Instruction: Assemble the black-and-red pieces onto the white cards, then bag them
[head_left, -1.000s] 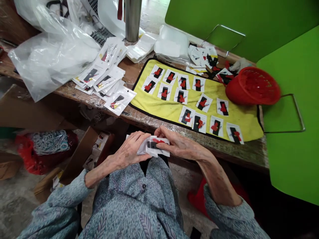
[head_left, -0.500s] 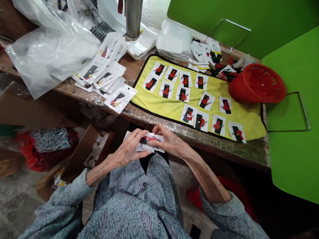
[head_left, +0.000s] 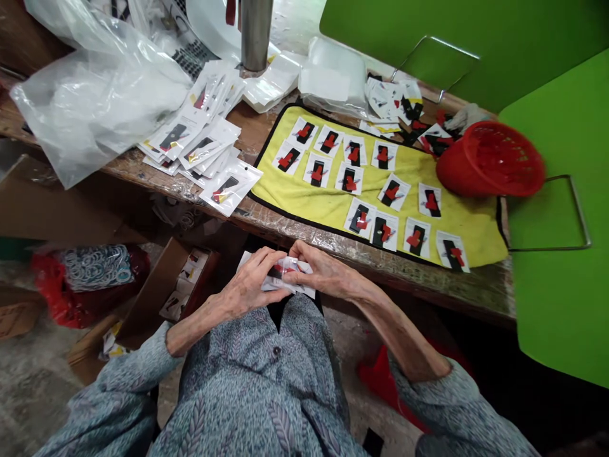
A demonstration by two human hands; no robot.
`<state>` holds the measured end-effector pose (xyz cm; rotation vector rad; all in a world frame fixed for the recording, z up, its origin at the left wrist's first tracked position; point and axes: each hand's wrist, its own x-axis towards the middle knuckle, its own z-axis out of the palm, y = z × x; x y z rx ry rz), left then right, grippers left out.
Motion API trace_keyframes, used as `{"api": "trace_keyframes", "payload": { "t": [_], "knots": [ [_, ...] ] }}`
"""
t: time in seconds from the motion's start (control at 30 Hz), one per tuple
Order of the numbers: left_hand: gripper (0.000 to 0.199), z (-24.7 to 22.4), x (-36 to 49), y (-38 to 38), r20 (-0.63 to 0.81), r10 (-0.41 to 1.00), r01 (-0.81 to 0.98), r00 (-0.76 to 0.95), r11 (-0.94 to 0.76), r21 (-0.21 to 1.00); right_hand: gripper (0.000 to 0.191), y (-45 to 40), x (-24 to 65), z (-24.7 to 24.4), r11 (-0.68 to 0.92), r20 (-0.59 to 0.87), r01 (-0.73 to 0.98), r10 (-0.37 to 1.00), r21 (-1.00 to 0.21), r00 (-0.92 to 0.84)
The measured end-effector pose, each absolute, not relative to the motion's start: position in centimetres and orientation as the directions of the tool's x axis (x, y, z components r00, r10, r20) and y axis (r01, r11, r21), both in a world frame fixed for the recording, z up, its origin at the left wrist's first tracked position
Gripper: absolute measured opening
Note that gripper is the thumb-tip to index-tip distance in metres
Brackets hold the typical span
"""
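Above my lap, just off the bench's front edge, both hands hold a small white plastic packet [head_left: 271, 284] with a dark and red item showing inside. My left hand [head_left: 254, 279] is closed round its left part, thumb below and fingers on top. Pinching the packet's right end is my right hand [head_left: 321, 271], thumb across the front. Fingers cover much of the packet. On the yellow towel [head_left: 304, 203] lie several white cards [head_left: 354, 152], each with a black and red piece. To the left, filled white packets [head_left: 231, 187] lie in an overlapping pile.
A red plastic basket [head_left: 490, 158] stands at the towel's right end, beside green panels [head_left: 561, 273] with metal wire handles. Clear plastic bags [head_left: 104, 101] hang over the bench's left side. A metal post [head_left: 255, 35] rises behind. Below left are cardboard boxes [head_left: 155, 279] and a bag of rings [head_left: 98, 273].
My right hand has shifted slightly along the packet, and my right forearm has moved a little right and down. The packet stays in both hands. Things on the bench look the same.
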<state>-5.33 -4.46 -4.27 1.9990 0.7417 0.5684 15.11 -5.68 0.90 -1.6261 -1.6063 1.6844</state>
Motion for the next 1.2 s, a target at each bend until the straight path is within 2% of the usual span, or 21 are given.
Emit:
{"api": "trace_keyframes", "payload": {
  "t": [0.13, 0.23, 0.3, 0.4, 0.47, 0.63, 0.73, 0.93, 1.07, 1.2],
  "knots": [
    [0.055, -4.2, -5.5, -4.3, 0.094, 0.707, 0.281, 0.701, -0.395, 0.875, 0.034, -6.0, 15.5, 1.1, -0.492, -0.561, 0.271, 0.754, -0.827, -0.341],
    [0.057, -4.2, -5.4, -4.3, 0.082, 0.715, 0.296, 0.694, -0.388, 0.873, 0.036, -6.4, 15.7, 0.8, -0.538, -0.567, 0.180, 0.769, -0.824, -0.296],
    [0.058, -4.3, -5.3, -4.4, 0.087, 0.715, 0.294, 0.694, -0.392, 0.872, 0.035, -6.6, 15.5, 0.5, -0.506, -0.544, 0.201, 0.796, -0.839, -0.266],
    [0.059, -4.5, -5.1, -4.6, 0.115, 0.704, 0.268, 0.701, -0.410, 0.872, 0.033, -6.5, 15.2, 0.1, -0.402, -0.497, 0.366, 0.841, -0.839, -0.216],
    [0.058, -4.5, -5.1, -4.6, 0.121, 0.705, 0.263, 0.699, -0.411, 0.873, 0.033, -6.5, 15.2, 0.2, -0.388, -0.492, 0.390, 0.843, -0.835, -0.216],
    [0.057, -4.4, -5.4, -4.5, 0.091, 0.713, 0.292, 0.695, -0.397, 0.870, 0.042, -6.9, 16.0, 1.2, -0.554, -0.553, 0.099, 0.770, -0.827, -0.319],
    [0.060, -4.5, -5.3, -4.6, 0.103, 0.717, 0.290, 0.689, -0.403, 0.868, 0.039, -7.5, 16.1, 1.2, -0.567, -0.559, 0.050, 0.787, -0.822, -0.260],
    [0.060, -4.3, -5.1, -4.6, 0.136, 0.714, 0.276, 0.687, -0.429, 0.860, 0.038, -8.2, 15.0, 0.3, -0.540, -0.553, 0.123, 0.821, -0.833, -0.140],
    [0.063, -4.0, -5.0, -4.7, 0.164, 0.699, 0.270, 0.696, -0.466, 0.842, 0.031, -8.4, 14.3, 1.0, -0.411, -0.440, 0.299, 0.897, -0.861, -0.033],
    [0.060, -4.6, -4.8, -5.0, 0.196, 0.700, 0.244, 0.687, -0.475, 0.845, 0.025, -8.7, 13.3, 1.1, -0.289, -0.323, 0.440, 0.947, -0.850, -0.001]
  ]
}}
